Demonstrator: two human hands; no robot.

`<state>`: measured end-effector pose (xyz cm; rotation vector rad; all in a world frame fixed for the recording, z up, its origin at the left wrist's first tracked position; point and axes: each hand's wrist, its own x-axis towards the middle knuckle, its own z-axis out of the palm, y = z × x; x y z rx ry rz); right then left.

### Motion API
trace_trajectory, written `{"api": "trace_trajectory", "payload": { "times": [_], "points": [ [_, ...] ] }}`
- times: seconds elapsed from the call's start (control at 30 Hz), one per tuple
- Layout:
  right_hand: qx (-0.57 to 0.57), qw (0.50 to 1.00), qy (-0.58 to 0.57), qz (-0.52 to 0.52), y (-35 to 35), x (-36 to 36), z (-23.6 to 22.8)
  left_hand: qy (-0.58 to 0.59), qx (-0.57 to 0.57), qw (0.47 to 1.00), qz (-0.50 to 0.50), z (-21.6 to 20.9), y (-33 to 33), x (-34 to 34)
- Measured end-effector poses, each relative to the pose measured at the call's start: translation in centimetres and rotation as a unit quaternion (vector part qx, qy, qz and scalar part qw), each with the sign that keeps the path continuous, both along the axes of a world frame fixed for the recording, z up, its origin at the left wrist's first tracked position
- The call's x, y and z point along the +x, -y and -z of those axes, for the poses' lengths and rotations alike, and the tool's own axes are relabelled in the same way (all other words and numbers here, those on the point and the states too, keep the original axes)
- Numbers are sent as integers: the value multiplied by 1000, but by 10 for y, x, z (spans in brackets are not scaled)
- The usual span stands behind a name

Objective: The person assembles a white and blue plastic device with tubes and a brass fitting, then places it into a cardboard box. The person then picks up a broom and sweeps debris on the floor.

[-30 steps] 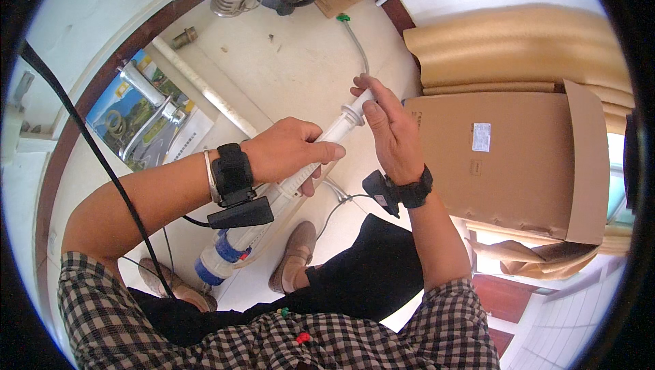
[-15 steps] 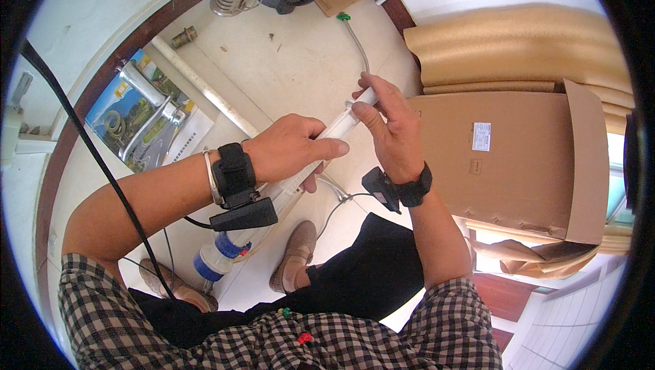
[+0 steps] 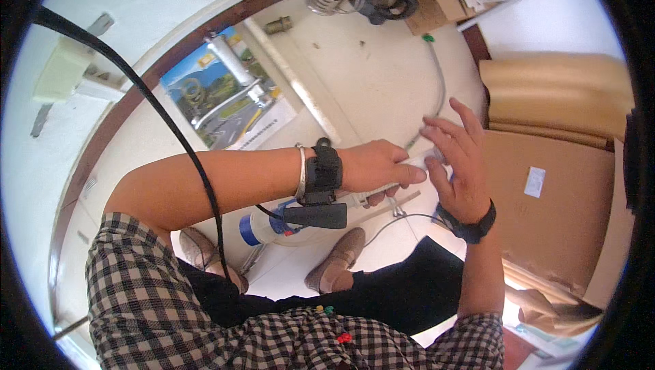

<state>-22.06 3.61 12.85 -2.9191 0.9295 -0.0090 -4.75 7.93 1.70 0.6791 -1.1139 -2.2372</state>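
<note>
The person's left hand (image 3: 375, 167) is grasping a white plastic tube (image 3: 415, 160), which is slanting above the floor (image 3: 382, 63) in the middle. The right hand (image 3: 462, 173) is hovering open by the tube's right end, its fingers spreading; I cannot tell whether its thumb is touching. A white-and-blue cylinder (image 3: 263, 227) is showing near the shoes (image 3: 338, 261). Far left, a chrome faucet (image 3: 235, 63) is lying on a colourful poster (image 3: 232, 130); a cardboard box (image 3: 566, 213) is standing right.
</note>
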Motion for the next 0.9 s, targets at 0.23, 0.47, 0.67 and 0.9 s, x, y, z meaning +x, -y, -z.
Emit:
{"api": "trace_trajectory", "payload": {
  "times": [0.23,0.47,0.67,0.9],
  "points": [
    [29,985,-124,-114,-21,1,34,131,-68,984,99,20,-27,19],
    [126,982,-129,-57,-52,3,86,303,-220,924,75,34,-64,27],
    [278,949,-134,-62,-45,36,82,427,-227,869,107,7,-78,60],
    [638,753,-153,-39,-19,16,129,503,-346,780,136,4,-86,75]
  ]
}}
